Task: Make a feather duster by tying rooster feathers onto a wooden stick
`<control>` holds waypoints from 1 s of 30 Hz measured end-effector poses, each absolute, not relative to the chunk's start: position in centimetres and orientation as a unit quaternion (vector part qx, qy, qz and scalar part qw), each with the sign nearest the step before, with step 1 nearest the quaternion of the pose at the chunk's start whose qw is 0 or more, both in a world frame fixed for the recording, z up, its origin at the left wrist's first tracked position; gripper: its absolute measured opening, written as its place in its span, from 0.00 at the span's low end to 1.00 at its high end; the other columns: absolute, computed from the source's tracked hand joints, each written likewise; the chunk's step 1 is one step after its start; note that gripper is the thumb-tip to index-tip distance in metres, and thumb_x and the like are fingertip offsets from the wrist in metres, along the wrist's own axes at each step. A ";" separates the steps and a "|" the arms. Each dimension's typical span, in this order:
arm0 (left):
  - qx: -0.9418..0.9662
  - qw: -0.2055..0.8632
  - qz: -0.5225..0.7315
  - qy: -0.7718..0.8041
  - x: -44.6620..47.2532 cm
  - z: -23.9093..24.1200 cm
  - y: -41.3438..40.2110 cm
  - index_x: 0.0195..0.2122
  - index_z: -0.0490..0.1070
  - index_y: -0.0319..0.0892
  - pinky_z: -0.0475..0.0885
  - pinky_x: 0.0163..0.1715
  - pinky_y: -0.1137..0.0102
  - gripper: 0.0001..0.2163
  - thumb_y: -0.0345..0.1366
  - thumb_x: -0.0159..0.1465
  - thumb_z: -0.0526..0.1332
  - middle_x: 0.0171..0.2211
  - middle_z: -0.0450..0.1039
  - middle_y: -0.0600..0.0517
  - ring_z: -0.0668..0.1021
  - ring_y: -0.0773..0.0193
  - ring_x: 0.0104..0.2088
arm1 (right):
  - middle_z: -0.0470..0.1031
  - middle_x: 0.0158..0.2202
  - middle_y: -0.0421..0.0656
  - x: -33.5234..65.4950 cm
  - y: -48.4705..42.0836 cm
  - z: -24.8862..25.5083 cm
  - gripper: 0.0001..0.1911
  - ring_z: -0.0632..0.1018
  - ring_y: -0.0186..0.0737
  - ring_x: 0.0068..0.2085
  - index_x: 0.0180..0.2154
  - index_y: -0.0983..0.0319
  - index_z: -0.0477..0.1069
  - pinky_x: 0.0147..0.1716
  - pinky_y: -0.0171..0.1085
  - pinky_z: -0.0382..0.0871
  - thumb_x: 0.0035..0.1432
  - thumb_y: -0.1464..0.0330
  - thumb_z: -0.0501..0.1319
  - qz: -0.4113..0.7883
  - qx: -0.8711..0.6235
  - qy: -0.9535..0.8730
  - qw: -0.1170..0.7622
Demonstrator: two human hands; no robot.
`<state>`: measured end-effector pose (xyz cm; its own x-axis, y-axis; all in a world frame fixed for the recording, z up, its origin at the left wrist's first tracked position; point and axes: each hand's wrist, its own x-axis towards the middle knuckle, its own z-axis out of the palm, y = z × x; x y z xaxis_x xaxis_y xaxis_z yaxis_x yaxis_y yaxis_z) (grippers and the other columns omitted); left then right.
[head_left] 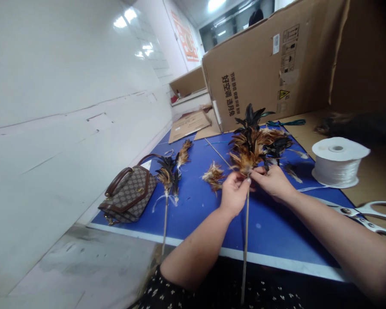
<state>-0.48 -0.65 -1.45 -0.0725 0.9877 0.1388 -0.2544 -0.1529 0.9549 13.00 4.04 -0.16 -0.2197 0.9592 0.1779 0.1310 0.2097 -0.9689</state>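
A feather duster of brown and black feathers (pixel 248 148) on a thin stick (pixel 245 244) stands up in front of me, its lower end reaching toward my lap. My left hand (pixel 234 194) is closed around the stick just below the feathers. On the other side my right hand (pixel 274 182) pinches at the feather base, its fingertips partly hidden. A small loose tuft of feathers (pixel 214 175) lies left of my hands. Behind my right hand is a pile of dark and brown feathers (pixel 278 141).
At left, another feathered stick (pixel 165 210) lies beside a brown patterned handbag (pixel 128 193). To the right are a spool of white ribbon (pixel 337 165) and scissors (pixel 368 211). A large cardboard box (pixel 257 73) stands behind the blue table mat (pixel 196 219). A white wall (pixel 67 86) rises left.
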 end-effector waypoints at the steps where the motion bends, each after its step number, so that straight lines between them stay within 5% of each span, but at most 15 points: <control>1: 0.447 0.526 0.602 0.402 -0.4 -1.4 -0.7 0.38 0.68 0.41 0.71 0.26 0.73 0.19 0.45 0.56 0.73 0.30 0.73 0.54 0.74 0.70 0.24 | 0.68 0.18 0.40 13.0 4.0 -0.1 0.26 0.63 0.32 0.21 0.18 0.62 0.69 0.21 0.34 0.54 0.57 0.50 0.67 0.456 -0.434 -0.633 0.450; 8: 0.399 0.557 0.626 0.373 0.0 -0.5 -1.2 0.38 0.62 0.44 0.51 0.16 0.79 0.19 0.45 0.58 0.72 0.24 0.63 0.61 0.63 0.77 0.18 | 0.68 0.18 0.40 12.7 3.7 -0.1 0.26 0.64 0.33 0.23 0.19 0.62 0.70 0.23 0.35 0.54 0.62 0.52 0.62 0.408 -0.426 -0.666 0.457; 11: 0.384 0.555 0.630 0.383 0.0 -0.3 -1.2 0.34 0.61 0.43 0.51 0.16 0.78 0.20 0.46 0.56 0.73 0.21 0.60 0.62 0.63 0.77 0.18 | 0.69 0.19 0.40 12.6 3.5 0.2 0.26 0.66 0.34 0.23 0.19 0.62 0.70 0.24 0.35 0.56 0.62 0.51 0.62 0.403 -0.411 -0.676 0.460; 17: 0.366 0.584 0.599 0.407 -0.8 -0.1 -1.0 0.30 0.66 0.39 0.50 0.17 0.76 0.19 0.44 0.51 0.74 0.25 0.72 0.51 0.64 0.76 0.18 | 0.68 0.18 0.40 13.0 3.6 0.5 0.24 0.65 0.34 0.21 0.21 0.62 0.71 0.21 0.35 0.57 0.60 0.51 0.63 0.451 -0.414 -0.643 0.460; 23: 0.347 0.634 0.586 0.367 -1.9 0.1 -0.8 0.28 0.68 0.37 0.46 0.18 0.76 0.16 0.41 0.52 0.73 0.26 0.69 0.52 0.61 0.78 0.20 | 0.69 0.20 0.40 13.6 3.9 0.6 0.12 0.59 0.32 0.20 0.24 0.61 0.71 0.18 0.35 0.51 0.54 0.60 0.63 0.572 -0.357 -0.591 0.444; 30: 0.312 0.653 0.602 0.338 -1.9 0.0 -0.6 0.29 0.68 0.37 0.45 0.18 0.76 0.17 0.39 0.50 0.75 0.27 0.70 0.52 0.61 0.78 0.20 | 0.75 0.26 0.40 13.5 3.9 0.7 0.10 0.67 0.34 0.23 0.35 0.61 0.72 0.23 0.35 0.58 0.54 0.62 0.65 0.511 -0.358 -0.610 0.488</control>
<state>-1.93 -0.57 0.03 0.0467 0.9967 -0.0664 -0.5753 0.0812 0.8139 13.49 3.92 0.67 -0.2670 0.9361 0.2290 -0.0617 0.2205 -0.9734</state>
